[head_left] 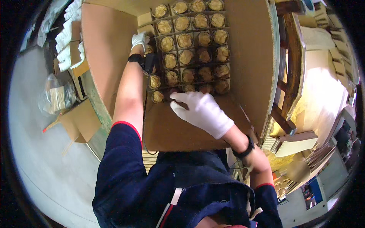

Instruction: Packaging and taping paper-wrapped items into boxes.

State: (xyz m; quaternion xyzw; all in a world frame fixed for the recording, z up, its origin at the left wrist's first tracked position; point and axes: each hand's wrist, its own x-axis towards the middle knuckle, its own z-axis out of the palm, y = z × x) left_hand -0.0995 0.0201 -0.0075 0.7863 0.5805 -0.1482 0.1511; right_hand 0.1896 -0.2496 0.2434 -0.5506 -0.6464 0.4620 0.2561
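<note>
Lying at the left of the frame, a clear plastic bag (57,97) is near an open brown carton (80,121). More to the middle stands a large cardboard box (102,49). The left hand (139,39), in a white glove, is inside its upper left part, beside the wall and the edge of the dividers (175,33). Its fingers are partly hidden, so I cannot tell if they grip something. A black band (135,58) goes around this wrist.

The round containers (185,40) fill the upper middle of the frame; they sit in rows between the dividers, with crumpled brown paper at their tops. The right hand (202,112), also gloved in white, is at the centre, over the lower end of these rows. Its thumb and forefinger are curved and apart, with a gap between them; whether the fingertips touch a container, I cannot tell. At the right of the frame is a dark wooden frame (295,68), and below it, flat cardboard pieces (298,146).
</note>
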